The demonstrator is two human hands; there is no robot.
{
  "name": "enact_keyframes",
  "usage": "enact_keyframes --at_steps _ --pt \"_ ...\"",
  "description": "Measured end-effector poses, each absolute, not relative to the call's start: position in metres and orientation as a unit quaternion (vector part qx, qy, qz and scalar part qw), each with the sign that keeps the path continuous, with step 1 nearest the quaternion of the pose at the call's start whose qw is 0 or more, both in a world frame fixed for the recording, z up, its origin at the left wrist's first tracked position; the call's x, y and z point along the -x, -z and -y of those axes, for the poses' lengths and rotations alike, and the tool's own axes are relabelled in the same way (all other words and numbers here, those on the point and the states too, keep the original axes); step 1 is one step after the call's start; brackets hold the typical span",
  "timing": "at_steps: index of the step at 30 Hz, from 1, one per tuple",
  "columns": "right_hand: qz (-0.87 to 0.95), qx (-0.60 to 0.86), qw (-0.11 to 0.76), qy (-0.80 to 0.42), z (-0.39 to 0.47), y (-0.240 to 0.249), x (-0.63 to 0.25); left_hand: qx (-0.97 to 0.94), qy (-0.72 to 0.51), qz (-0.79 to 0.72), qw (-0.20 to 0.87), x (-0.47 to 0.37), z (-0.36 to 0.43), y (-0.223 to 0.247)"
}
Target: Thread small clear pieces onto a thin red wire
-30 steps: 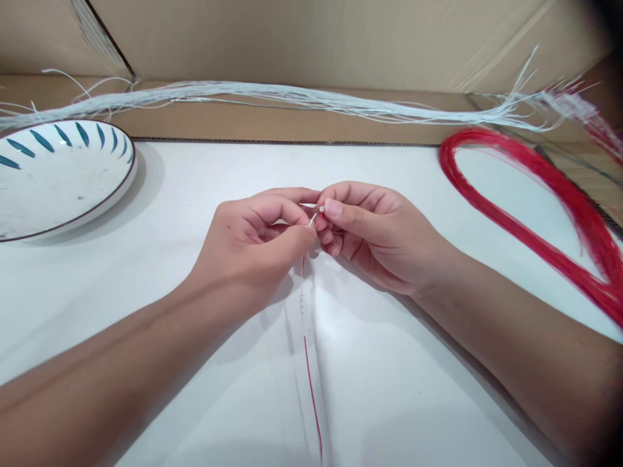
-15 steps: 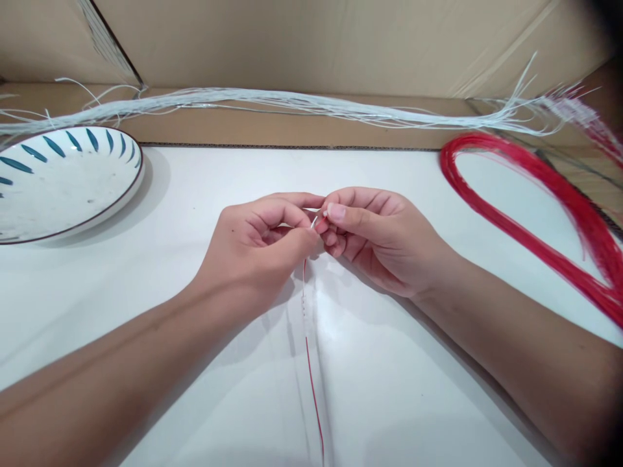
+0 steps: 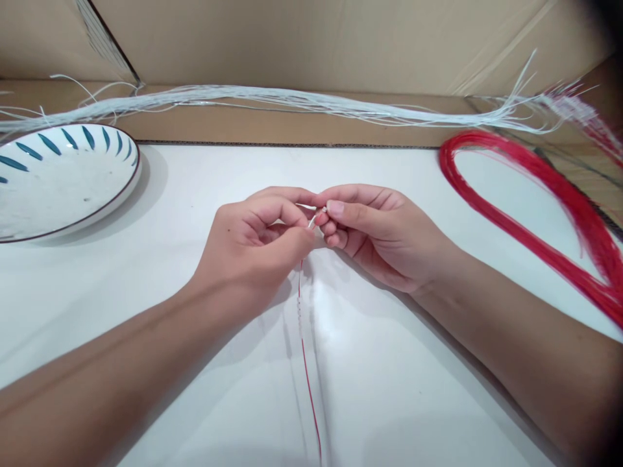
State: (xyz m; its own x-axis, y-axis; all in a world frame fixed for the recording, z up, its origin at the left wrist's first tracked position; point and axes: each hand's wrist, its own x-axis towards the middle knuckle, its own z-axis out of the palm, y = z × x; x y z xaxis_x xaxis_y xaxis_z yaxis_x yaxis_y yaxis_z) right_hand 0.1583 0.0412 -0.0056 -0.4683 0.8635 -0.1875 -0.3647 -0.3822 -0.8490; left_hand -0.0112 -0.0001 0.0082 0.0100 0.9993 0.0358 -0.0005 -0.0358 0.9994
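Left of hands [image 3: 248,243], dish [image 3: 48,207] with small specks [image 3: 87,200]

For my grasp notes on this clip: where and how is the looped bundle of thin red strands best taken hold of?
The looped red bundle is probably best pinched at its rounded bend, coming from the left, where the right hand is. There the strands gather into a slim band, with the loop's open middle beside it; the other end runs out of the picture.
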Motion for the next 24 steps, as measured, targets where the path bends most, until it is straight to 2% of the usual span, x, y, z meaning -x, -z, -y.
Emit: enact_keyframes --at_steps 24 --pt "0.400 0.296 0.393 -0.774 -0.0400 0.0072 -0.1576 -0.492 -0.501 -0.478 0.528 0.0112 -0.0025 -0.0062"
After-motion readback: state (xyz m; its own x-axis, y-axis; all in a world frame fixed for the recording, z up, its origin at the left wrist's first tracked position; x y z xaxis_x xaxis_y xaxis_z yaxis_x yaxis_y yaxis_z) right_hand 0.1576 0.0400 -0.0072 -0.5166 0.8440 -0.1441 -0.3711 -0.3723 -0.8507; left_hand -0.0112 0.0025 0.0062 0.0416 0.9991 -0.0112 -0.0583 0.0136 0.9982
